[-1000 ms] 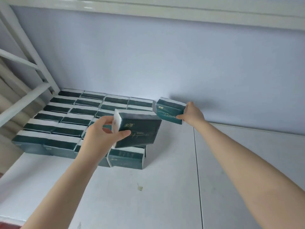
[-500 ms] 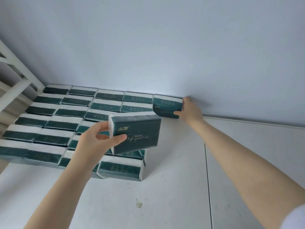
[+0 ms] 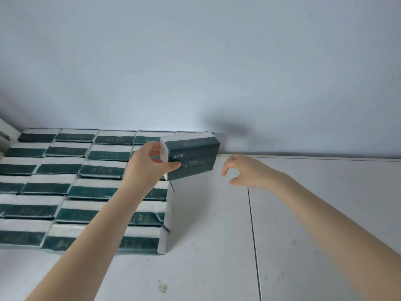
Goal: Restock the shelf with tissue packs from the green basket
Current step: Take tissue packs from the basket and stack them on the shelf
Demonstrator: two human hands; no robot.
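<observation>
Several dark green and white tissue packs (image 3: 65, 187) lie in rows on the white shelf (image 3: 217, 246), filling its left part up to the back wall. My left hand (image 3: 149, 168) grips one green tissue pack (image 3: 193, 157) by its left end, held tilted above the right end of the back rows. My right hand (image 3: 243, 172) hovers just right of that pack with loosely curled fingers and holds nothing. The green basket is out of view.
A pale blue back wall (image 3: 217, 72) closes the shelf behind. A seam (image 3: 252, 235) runs front to back across the shelf board. Part of a white frame (image 3: 6, 131) shows at the far left. Small scuffs mark the board.
My right hand let go of the pack it set at the end of the back row and drew back to the right. My left hand carried its pack up and toward the back right.
</observation>
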